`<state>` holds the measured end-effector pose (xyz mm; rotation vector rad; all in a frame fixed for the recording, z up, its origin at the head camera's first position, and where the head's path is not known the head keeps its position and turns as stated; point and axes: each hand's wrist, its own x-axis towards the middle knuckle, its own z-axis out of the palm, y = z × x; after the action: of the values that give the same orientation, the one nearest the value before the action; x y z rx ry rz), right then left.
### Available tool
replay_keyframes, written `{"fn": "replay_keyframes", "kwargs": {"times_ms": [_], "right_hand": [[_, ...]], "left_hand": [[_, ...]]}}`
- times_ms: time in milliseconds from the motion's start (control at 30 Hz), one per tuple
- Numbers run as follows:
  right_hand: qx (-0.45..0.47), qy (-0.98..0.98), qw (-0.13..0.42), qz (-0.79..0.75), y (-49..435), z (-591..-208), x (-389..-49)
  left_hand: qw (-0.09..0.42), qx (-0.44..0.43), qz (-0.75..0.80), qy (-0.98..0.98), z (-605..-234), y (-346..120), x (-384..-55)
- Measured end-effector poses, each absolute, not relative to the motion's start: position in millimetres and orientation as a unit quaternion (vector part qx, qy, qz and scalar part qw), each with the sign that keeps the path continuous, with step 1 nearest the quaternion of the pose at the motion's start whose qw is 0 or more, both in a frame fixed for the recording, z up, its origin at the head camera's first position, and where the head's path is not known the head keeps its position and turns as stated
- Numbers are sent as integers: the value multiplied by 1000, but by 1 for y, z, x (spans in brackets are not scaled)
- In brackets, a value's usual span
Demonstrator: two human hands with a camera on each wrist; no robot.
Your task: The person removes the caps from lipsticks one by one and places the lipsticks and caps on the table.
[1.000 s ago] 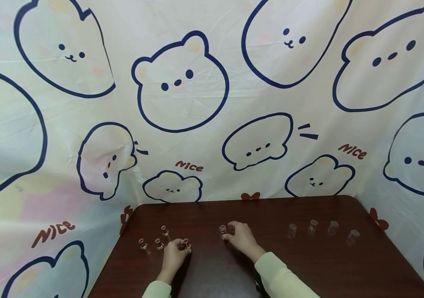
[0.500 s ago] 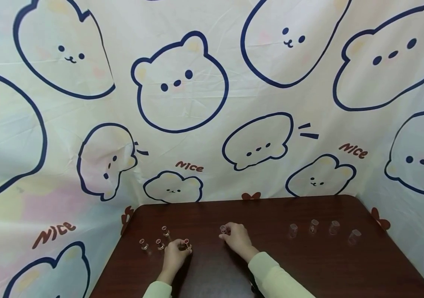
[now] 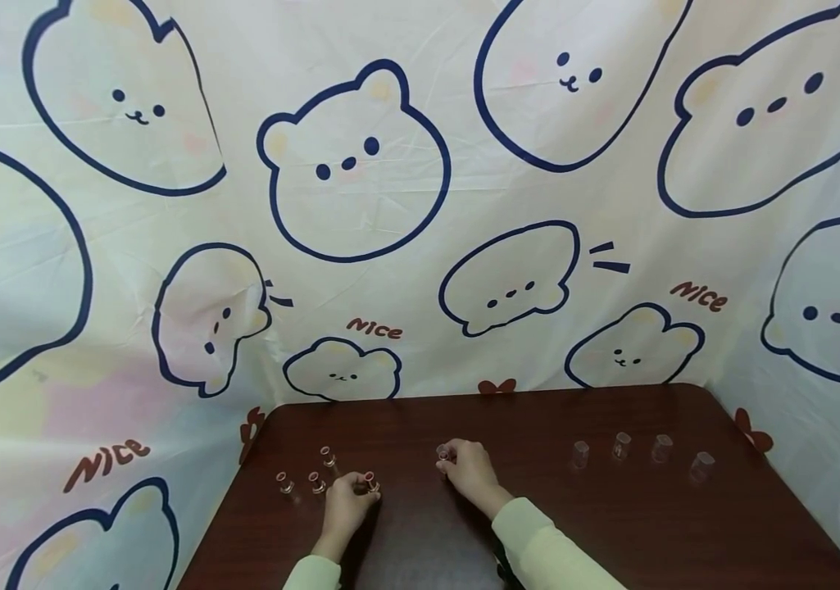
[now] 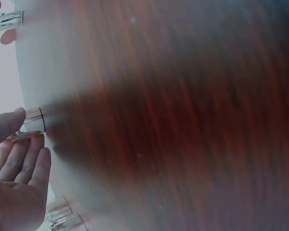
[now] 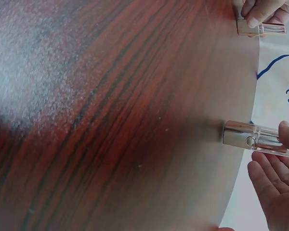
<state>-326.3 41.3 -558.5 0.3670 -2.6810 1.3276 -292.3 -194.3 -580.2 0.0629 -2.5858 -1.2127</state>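
My left hand (image 3: 342, 506) pinches a lipstick tube (image 3: 372, 487) standing on the dark table. In the left wrist view its thumb lies on one side of the tube and its fingers on the other. My right hand (image 3: 474, 477) pinches a second lipstick tube farther from me, near the table's middle. In the right wrist view this tube (image 5: 236, 134) has a shiny gold-toned base and a clear upper part, with the thumb against the clear part. Its far end is cut off there. Beside my left hand stand three lipstick tubes (image 3: 317, 483) with reddish tops.
Several clear caps (image 3: 622, 447) stand apart on the right of the dark red-brown table (image 3: 552, 524). A curtain with printed bears (image 3: 360, 205) closes off the back and both sides, right at the table's far edge.
My right hand has shifted slightly left, and the clear part, earlier seen above the base of its tube, now shows as one outline with it. My left hand keeps its place on its tube.
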Motion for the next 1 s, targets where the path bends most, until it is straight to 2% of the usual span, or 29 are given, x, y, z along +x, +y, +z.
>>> {"fn": "replay_keyframes", "kwargs": {"times_ms": [267, 1000], "right_hand": [[132, -884, 64, 443, 51, -548, -323], [153, -857, 71, 488, 95, -518, -314]], "left_hand": [[150, 24, -422, -894, -577, -192, -292], [126, 31, -421, -897, -580, -193, -292]]}}
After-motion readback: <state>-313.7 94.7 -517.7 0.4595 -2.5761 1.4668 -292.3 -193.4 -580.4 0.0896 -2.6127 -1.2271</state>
